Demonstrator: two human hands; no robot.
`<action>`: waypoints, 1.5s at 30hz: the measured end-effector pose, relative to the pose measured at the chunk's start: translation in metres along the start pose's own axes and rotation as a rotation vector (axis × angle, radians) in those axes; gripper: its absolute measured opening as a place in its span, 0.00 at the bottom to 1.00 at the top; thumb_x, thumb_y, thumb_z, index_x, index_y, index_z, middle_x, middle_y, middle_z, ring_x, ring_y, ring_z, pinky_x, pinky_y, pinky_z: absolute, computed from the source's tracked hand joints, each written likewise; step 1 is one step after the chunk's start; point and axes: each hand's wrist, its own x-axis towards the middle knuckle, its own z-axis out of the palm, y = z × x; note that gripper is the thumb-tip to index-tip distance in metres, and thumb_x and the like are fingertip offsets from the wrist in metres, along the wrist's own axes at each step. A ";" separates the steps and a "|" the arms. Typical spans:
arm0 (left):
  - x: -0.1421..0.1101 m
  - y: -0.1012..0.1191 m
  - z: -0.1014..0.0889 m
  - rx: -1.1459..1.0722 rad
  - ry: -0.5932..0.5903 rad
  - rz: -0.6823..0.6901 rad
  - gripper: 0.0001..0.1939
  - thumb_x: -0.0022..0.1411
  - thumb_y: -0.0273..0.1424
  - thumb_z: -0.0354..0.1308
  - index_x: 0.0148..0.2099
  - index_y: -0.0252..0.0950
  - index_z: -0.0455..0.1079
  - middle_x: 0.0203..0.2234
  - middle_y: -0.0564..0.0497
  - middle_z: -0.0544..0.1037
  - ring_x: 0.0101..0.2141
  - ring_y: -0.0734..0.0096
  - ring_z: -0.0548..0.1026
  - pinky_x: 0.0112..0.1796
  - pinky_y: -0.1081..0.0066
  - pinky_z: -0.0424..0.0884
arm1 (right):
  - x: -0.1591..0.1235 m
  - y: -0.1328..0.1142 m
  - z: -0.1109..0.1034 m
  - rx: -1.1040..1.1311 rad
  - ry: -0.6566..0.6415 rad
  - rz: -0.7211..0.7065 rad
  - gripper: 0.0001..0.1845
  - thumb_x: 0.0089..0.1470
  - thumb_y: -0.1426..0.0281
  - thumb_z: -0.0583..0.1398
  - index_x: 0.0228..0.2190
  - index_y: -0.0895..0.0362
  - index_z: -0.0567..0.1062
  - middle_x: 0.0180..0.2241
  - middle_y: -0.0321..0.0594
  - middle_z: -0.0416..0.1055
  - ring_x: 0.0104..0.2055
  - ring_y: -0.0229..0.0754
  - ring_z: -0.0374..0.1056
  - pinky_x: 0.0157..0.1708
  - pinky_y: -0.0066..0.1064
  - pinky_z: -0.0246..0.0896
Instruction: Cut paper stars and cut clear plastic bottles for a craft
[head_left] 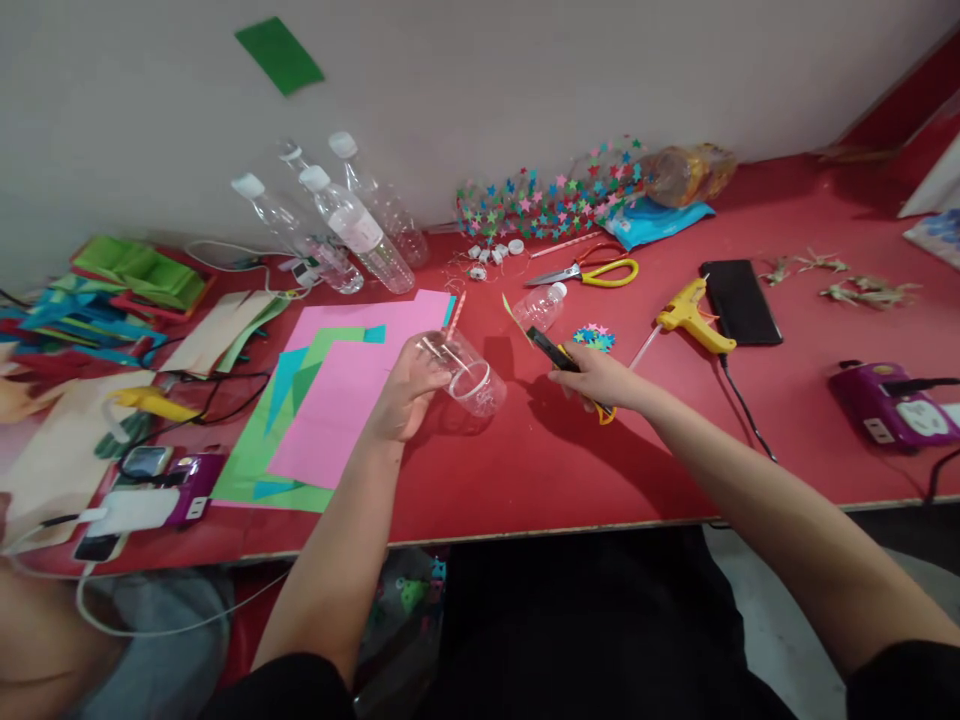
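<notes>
My left hand [412,385] is wrapped round a clear plastic cup-like piece [480,388], which looks like a cut bottle, tilted with its round end to the right. A pink striped straw [456,312] rises just behind it. My right hand [596,378] is closed on a black-and-yellow hand tool [551,348] whose exact kind I cannot make out; its dark end points up and left, apart from the plastic piece. Near that end lie a small clear bottle top with a white cap [541,305] and a disc of coloured stars [594,338].
Coloured paper sheets [330,410] lie at left, beneath several upright bottles [360,230]. Scissors [592,275], a star-covered bottle [551,200], a yellow glue gun [694,315] and a black phone [741,302] lie behind and right. A purple power strip [889,405] sits far right. Another person's arm shows at lower left.
</notes>
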 end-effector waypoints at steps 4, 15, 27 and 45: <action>0.000 0.002 -0.001 -0.013 0.021 -0.046 0.24 0.55 0.44 0.56 0.51 0.38 0.65 0.47 0.43 0.75 0.46 0.59 0.76 0.47 0.57 0.73 | -0.007 -0.004 -0.010 -0.115 -0.224 0.024 0.08 0.57 0.63 0.56 0.32 0.53 0.64 0.20 0.31 0.66 0.16 0.35 0.63 0.18 0.25 0.56; 0.012 -0.003 -0.014 -0.200 -0.047 -0.042 0.28 0.51 0.43 0.64 0.52 0.41 0.62 0.52 0.42 0.73 0.48 0.57 0.76 0.48 0.56 0.73 | -0.014 0.003 -0.029 -0.088 -0.055 -0.018 0.11 0.55 0.65 0.57 0.40 0.56 0.69 0.25 0.31 0.65 0.23 0.37 0.67 0.26 0.28 0.59; 0.016 -0.016 0.005 -0.103 -0.386 -0.155 0.27 0.53 0.35 0.62 0.54 0.44 0.60 0.50 0.41 0.74 0.47 0.58 0.76 0.47 0.57 0.72 | -0.004 0.016 -0.024 0.262 -0.009 -0.066 0.11 0.60 0.61 0.55 0.33 0.56 0.68 0.30 0.33 0.71 0.22 0.33 0.66 0.28 0.29 0.62; 0.030 0.003 -0.003 0.601 -0.461 -0.095 0.20 0.59 0.43 0.57 0.51 0.39 0.67 0.50 0.44 0.75 0.51 0.60 0.74 0.55 0.57 0.67 | 0.005 0.031 -0.022 0.378 0.252 -0.086 0.10 0.53 0.61 0.59 0.33 0.55 0.70 0.27 0.33 0.73 0.19 0.34 0.66 0.24 0.29 0.62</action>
